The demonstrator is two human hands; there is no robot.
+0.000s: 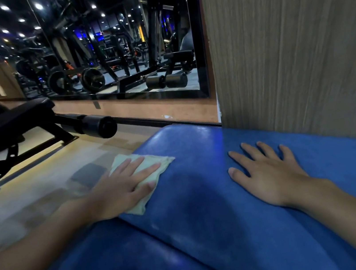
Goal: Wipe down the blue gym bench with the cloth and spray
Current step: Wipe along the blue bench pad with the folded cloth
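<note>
Bench in blue stood against a wood-grain wall; left hand pressed flat the cloth overhanging its edge, where it risked slipping floorward, right hand spread bracing.

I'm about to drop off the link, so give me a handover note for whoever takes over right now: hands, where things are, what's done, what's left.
Left hand: flat, fingers straight, pressing the cloth onto the left edge of the blue bench.
Right hand: flat and empty, resting on the bench top near the wall panel.
Spray: not in view.
Done: wiping is under way at the left edge; how much is already clean cannot be told.
Left: the middle of the pad looks hazy, so probably wipe across it and on to the right side; find the spray first if more is needed.
</note>
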